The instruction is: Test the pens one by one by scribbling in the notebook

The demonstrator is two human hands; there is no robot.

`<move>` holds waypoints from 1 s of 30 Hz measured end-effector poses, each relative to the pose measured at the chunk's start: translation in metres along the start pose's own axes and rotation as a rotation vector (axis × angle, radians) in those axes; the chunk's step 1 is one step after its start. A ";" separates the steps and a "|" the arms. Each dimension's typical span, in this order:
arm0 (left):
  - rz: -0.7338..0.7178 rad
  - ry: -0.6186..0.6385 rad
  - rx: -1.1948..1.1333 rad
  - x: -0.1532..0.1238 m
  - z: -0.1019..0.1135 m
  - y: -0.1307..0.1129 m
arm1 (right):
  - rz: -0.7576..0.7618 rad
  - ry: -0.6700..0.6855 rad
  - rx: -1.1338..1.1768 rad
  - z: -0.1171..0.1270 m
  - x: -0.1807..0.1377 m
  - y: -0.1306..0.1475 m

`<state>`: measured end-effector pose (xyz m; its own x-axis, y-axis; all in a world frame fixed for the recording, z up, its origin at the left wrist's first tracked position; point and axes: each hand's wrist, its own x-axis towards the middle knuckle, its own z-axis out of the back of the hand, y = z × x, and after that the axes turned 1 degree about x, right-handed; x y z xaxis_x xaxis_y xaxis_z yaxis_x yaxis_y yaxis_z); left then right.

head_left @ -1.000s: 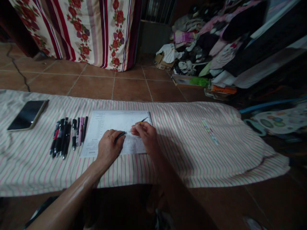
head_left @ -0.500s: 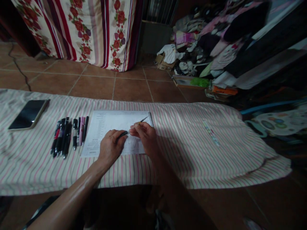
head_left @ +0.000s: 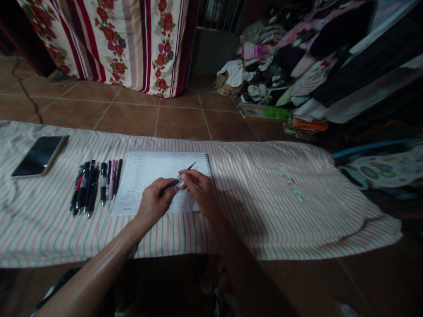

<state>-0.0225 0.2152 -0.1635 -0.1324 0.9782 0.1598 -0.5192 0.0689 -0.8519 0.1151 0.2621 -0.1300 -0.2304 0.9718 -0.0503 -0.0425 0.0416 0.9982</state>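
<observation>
The left hand (head_left: pixel 153 198) grips a black pen barrel (head_left: pixel 168 187); the right hand (head_left: pixel 201 189) pinches a slim, pointed piece (head_left: pixel 192 165). Both are over a spiral-bound notebook (head_left: pixel 158 164). Left of it lie more pens (head_left: pixel 103 182), then a phone (head_left: pixel 38 156), all on striped cloth (head_left: pixel 257 176).

On my counter (head_left: pixel 330 211): phone (head_left: pixel 38 156) near far edge, left; floral curtain (head_left: pixel 132 48) beyond; heaped clothes (head_left: pixel 284 57) past far right corner.

held pen (head_left: pixel 168 187): black | cloth (head_left: pixel 251 171): cream, pink-grey stripes | curtain (head_left: pixel 130 48): red flowers, maroon stripes
</observation>
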 end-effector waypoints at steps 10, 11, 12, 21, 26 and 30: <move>0.031 -0.062 -0.066 -0.001 0.001 -0.007 | 0.012 0.037 -0.007 -0.003 0.002 -0.003; 0.032 -0.067 -0.073 -0.001 0.002 -0.007 | 0.014 0.042 -0.015 -0.003 0.001 -0.003; 0.033 -0.067 -0.079 -0.001 0.002 -0.007 | 0.016 0.045 -0.023 -0.003 0.001 -0.003; 0.019 -0.074 -0.074 0.000 0.001 -0.005 | 0.040 0.005 0.001 -0.003 0.002 -0.008; 0.013 -0.064 -0.066 0.000 0.002 -0.005 | 0.036 -0.112 0.038 -0.004 0.003 -0.010; 0.030 -0.057 -0.070 0.000 0.001 -0.006 | 0.066 -0.143 0.003 -0.005 0.003 -0.010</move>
<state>-0.0206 0.2141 -0.1580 -0.1961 0.9674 0.1603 -0.4543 0.0552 -0.8891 0.1104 0.2638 -0.1403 -0.0916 0.9956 0.0201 -0.0286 -0.0228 0.9993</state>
